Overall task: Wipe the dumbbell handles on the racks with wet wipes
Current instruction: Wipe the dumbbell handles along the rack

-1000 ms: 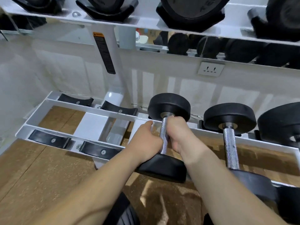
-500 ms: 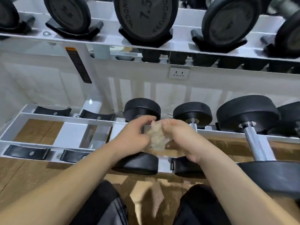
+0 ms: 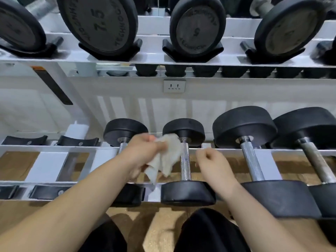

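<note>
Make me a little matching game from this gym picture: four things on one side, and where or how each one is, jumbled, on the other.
Things:
1. wet wipe
2. right hand
3. socket
4. dumbbell marked 7.5

Places or states:
A. stands on the upper shelf
B. set in the white wall
C. holds nothing, beside a chrome handle
D. gripped by the left hand

Pairs: 1-D, 2-C, 3-B, 4-A.
</note>
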